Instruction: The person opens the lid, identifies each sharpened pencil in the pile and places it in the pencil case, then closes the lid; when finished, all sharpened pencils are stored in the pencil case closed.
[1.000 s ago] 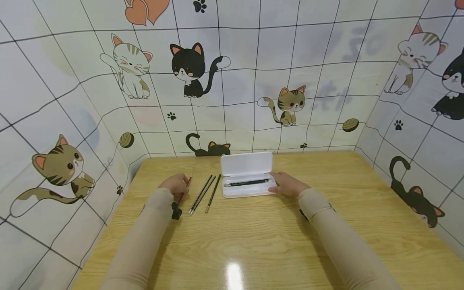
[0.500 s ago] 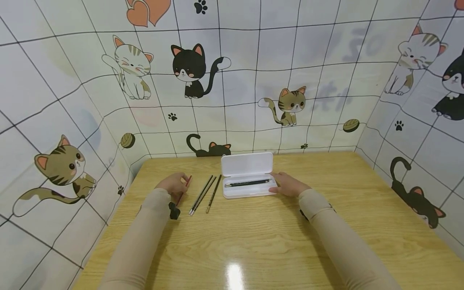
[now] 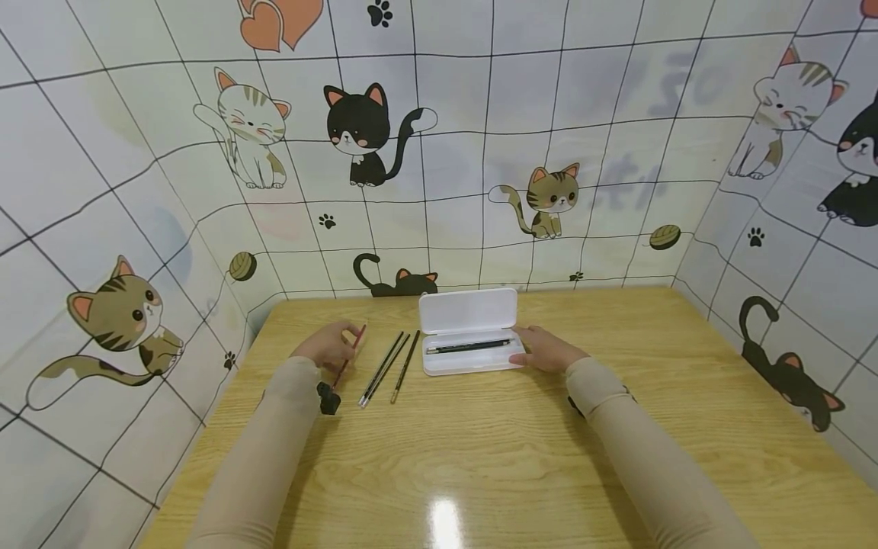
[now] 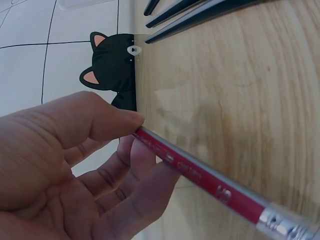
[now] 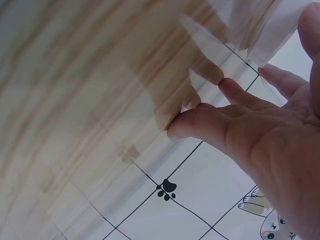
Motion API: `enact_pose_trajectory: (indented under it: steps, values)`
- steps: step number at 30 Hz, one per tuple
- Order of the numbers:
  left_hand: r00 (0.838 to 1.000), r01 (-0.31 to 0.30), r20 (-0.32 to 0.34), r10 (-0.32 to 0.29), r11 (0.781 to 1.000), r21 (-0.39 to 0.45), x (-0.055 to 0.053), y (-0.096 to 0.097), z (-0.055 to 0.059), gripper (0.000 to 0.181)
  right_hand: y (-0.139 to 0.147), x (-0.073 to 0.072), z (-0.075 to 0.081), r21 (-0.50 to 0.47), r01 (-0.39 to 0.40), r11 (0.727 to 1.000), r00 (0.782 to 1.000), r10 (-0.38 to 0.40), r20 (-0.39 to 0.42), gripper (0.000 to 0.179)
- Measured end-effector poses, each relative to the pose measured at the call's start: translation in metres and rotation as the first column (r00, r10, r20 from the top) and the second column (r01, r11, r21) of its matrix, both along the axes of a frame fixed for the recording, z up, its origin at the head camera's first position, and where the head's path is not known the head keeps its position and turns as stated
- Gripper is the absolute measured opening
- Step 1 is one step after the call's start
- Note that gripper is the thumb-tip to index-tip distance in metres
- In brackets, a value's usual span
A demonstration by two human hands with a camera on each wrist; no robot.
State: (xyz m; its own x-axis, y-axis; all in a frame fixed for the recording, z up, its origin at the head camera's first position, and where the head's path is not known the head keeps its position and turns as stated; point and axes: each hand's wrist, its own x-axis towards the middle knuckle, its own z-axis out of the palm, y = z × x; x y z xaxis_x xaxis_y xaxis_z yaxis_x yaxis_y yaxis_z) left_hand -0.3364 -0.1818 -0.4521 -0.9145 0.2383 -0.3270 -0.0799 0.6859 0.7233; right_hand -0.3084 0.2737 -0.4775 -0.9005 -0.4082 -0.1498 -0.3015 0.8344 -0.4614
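Observation:
My left hand (image 3: pixel 328 347) pinches a red pencil (image 4: pixel 200 177) between thumb and fingers over the left side of the table. The pencil has a silver metal ferrule (image 4: pixel 282 223) at its near end and slants away in the head view. My right hand (image 3: pixel 549 349) touches the right end of an open white pencil case (image 3: pixel 439 366), its thumb at the front corner. In the right wrist view, the fingers (image 5: pixel 240 95) extend with tips at the tabletop. Inside the case lies a dark pencil (image 3: pixel 469 347), lengthwise.
Between the left hand and the case, two dark pencils (image 3: pixel 382 370) lie close together, with another dark pencil (image 3: pixel 405 367) beside them. The case lid (image 3: pixel 468 311) stands raised at the back. A cat-patterned wall covering (image 3: pixel 453 168) surrounds the wooden table (image 3: pixel 507 442).
My left hand has shifted slightly left, and the red pencil's far end has risen, so more of the pencil shows. The right hand and the case stay put.

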Motion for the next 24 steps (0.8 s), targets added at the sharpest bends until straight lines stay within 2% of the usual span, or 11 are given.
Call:
enact_pose_trajectory:
  steps: [12, 20, 24]
  values:
    - [0.999, 0.012, -0.053, -0.008, 0.997, 0.077, 0.0006, -0.0013, 0.005, 0.054, -0.0006, 0.0013, 0.0017, -0.012, 0.002, 1.0, 1.0, -0.002, 0.001, 0.078]
    - [0.994, 0.004, -0.111, 0.004, 0.997, 0.075, -0.0006, -0.0016, 0.0072, 0.051, 0.0013, 0.0043, 0.001, -0.027, -0.021, 0.999, 1.0, 0.021, -0.008, 0.084]
    - [0.99, 0.018, -0.144, -0.006, 0.996, 0.084, -0.0003, 0.0005, 0.0093, 0.052, 0.0003, 0.0048, 0.0022, -0.017, -0.027, 1.0, 1.0, 0.027, -0.015, 0.082]
